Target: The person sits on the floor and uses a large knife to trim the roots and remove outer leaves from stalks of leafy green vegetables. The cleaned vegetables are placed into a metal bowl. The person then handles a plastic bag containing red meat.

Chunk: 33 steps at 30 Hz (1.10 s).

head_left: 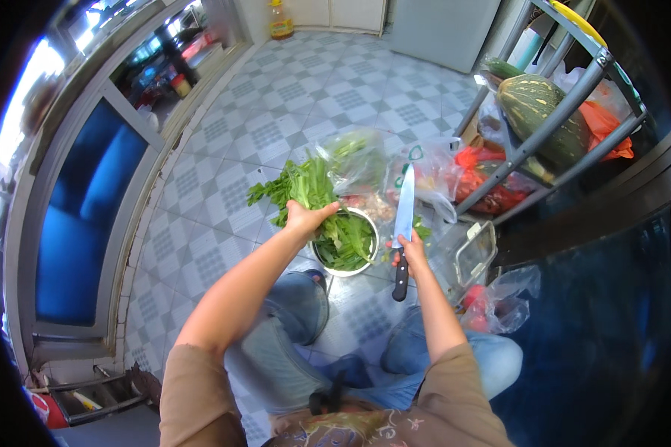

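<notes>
My left hand point(307, 219) is closed around a bunch of leafy greens point(305, 181), held at the left rim of a round white-rimmed bowl point(377, 246). Cut green leaves point(344, 246) fill much of that bowl. To its right, my right hand point(412, 252) grips a kitchen knife point(405, 212) by its black riveted handle, blade pointing away from me. Some small green pieces point(422, 228) lie on the floor beyond the right hand, partly hidden by it.
Beyond the bowl lie a clear plastic bag of greens point(355, 159) and another plastic bag point(425, 167). A clear lidded container point(472, 257) and a bag with red round produce point(481, 307) sit at right. A metal rack point(559, 125) holds a large green squash point(542, 114).
</notes>
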Available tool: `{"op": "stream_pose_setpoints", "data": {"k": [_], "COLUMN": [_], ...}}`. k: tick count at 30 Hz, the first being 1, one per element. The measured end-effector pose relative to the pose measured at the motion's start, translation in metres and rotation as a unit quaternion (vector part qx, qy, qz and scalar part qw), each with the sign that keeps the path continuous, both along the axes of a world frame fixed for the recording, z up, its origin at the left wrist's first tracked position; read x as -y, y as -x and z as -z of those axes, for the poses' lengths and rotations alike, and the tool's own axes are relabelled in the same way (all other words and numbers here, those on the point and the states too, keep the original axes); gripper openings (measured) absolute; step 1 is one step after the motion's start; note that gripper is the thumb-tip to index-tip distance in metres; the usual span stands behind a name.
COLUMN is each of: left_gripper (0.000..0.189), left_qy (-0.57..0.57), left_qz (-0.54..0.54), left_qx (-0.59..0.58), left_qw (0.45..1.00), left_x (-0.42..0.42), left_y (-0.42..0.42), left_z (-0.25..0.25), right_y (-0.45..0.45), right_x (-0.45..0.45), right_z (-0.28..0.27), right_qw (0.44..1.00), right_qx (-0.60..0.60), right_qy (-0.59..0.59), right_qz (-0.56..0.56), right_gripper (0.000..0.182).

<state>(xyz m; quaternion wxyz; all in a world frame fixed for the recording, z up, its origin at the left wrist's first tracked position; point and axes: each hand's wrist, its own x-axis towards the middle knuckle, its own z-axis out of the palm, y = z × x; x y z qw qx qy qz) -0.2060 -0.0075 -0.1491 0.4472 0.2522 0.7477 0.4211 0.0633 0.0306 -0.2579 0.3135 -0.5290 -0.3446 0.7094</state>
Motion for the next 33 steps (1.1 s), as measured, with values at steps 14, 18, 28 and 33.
{"op": "stream_pose_setpoints", "data": {"k": [14, 18, 28, 33], "left_gripper": [0.031, 0.030, 0.033, 0.040], "left_qy": [-0.024, -0.066, -0.068, 0.005], "left_qz": [-0.124, -0.074, -0.054, 0.060], "left_qx": [0.265, 0.335, 0.388, 0.118], "left_qw": [0.956, 0.937, 0.918, 0.991], "left_x": [-0.007, 0.003, 0.013, 0.013], "left_y": [0.013, 0.028, 0.023, -0.009], "left_z": [-0.033, -0.067, -0.079, -0.043], "right_y": [-0.005, 0.006, 0.038, 0.044], "right_x": [0.031, 0.035, 0.059, 0.061], "right_z": [-0.013, -0.040, -0.073, -0.060], "right_qw": [0.993, 0.993, 0.996, 0.995], "right_qx": [-0.050, -0.034, -0.001, 0.038], "right_qy": [-0.050, -0.069, -0.088, -0.093], "right_qz": [0.099, 0.092, -0.011, 0.004], "right_gripper": [0.021, 0.021, 0.018, 0.019]}}
